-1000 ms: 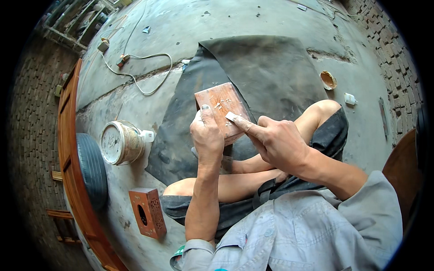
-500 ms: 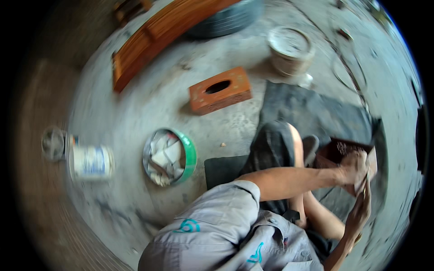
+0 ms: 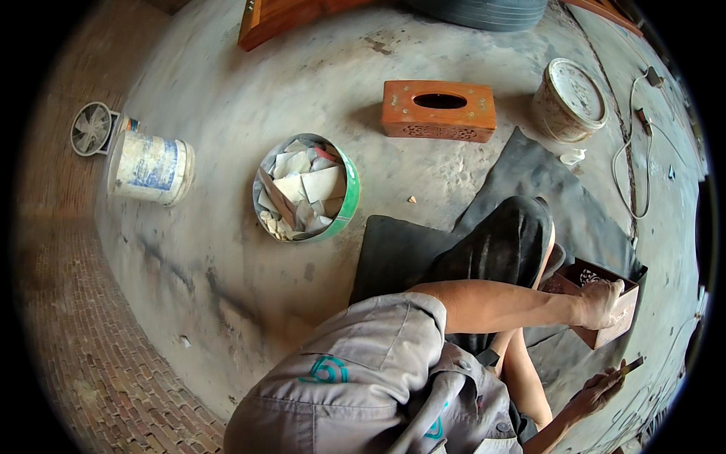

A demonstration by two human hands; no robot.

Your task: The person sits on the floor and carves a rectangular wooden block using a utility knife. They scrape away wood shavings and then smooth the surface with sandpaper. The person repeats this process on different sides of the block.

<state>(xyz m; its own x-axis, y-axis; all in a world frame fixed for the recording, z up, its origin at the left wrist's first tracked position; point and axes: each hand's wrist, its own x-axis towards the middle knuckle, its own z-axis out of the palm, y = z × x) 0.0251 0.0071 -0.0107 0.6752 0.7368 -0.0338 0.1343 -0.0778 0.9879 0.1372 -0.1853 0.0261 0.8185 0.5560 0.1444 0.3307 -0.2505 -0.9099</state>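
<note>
At the right, my left hand [image 3: 601,304] is closed on the rim of a reddish-brown wooden box [image 3: 615,324]. The box is open on the side facing up, and carved openwork shows on one inner wall. Just nearer to me and apart from the box is my right hand [image 3: 599,388], with a small dark flat piece [image 3: 632,366] between its fingers; its exact kind cannot be made out. A dark mat [image 3: 404,253] lies on the floor under my legs and around the box.
An orange-brown wooden tissue box [image 3: 439,113] stands ahead, beside a lidded tub [image 3: 569,102]. Left of the mat, a green-rimmed round container [image 3: 351,198] holds scraps. Further left are a white bucket [image 3: 151,168] and a fan [image 3: 92,129]. A cable [image 3: 631,166] lies at right.
My right hand has come away from the box, nearer to me, holding the small dark piece. My left hand stays on the box. The whole view has turned.
</note>
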